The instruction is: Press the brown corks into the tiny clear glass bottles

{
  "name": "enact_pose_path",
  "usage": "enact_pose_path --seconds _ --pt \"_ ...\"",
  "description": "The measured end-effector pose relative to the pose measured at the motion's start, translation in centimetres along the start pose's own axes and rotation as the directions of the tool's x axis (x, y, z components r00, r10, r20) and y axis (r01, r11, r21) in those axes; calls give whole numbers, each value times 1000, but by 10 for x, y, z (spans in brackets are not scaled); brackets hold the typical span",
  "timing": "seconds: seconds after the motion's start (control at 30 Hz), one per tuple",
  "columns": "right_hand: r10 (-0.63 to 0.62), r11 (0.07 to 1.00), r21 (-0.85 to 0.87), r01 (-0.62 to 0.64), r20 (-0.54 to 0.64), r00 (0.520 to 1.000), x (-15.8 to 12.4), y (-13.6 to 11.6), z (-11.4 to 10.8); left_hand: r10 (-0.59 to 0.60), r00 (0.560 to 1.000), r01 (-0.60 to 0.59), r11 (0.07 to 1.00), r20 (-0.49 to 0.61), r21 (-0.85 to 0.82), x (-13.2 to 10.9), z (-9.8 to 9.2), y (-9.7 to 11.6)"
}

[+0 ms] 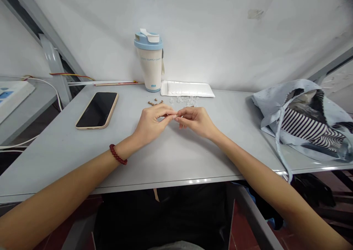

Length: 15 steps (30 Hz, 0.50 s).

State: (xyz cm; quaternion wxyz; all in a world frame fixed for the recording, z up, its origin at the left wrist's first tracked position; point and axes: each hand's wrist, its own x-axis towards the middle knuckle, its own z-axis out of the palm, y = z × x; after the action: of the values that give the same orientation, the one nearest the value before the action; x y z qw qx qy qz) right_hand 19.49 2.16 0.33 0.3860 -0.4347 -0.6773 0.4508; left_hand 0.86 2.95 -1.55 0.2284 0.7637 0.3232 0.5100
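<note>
My left hand and my right hand meet above the middle of the grey table. Their fingertips pinch a tiny pale item, too small to make out. Just beyond my hands lies a small group of brown beads. To their right is a scatter of clear beads, closer to my right hand. A red beaded bracelet circles my left wrist.
A black-screened phone in a beige case lies left on the table. A blue-lidded shaker bottle and a white padded envelope stand at the back. A striped cloth bag sits right, and a white device lies beyond the left edge.
</note>
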Motion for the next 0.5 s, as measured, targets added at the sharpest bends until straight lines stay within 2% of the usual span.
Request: enact_pose_path --seconds 0.1,0.3,0.4,0.5 --pt "45 994 97 -45 8 999 0 -5 -2 124 992 -124 990 5 63 1 0 4" --pt "55 971 234 -50 -14 998 -1 -3 -2 151 986 -154 987 71 49 0 -1 9" --pt "58 982 180 -50 -42 997 1 1 -4 105 986 -114 991 132 69 2 -2 6" --pt "16 999 -46 -23 -135 991 6 6 -9 -52 991 36 992 126 124 8 -9 -4"
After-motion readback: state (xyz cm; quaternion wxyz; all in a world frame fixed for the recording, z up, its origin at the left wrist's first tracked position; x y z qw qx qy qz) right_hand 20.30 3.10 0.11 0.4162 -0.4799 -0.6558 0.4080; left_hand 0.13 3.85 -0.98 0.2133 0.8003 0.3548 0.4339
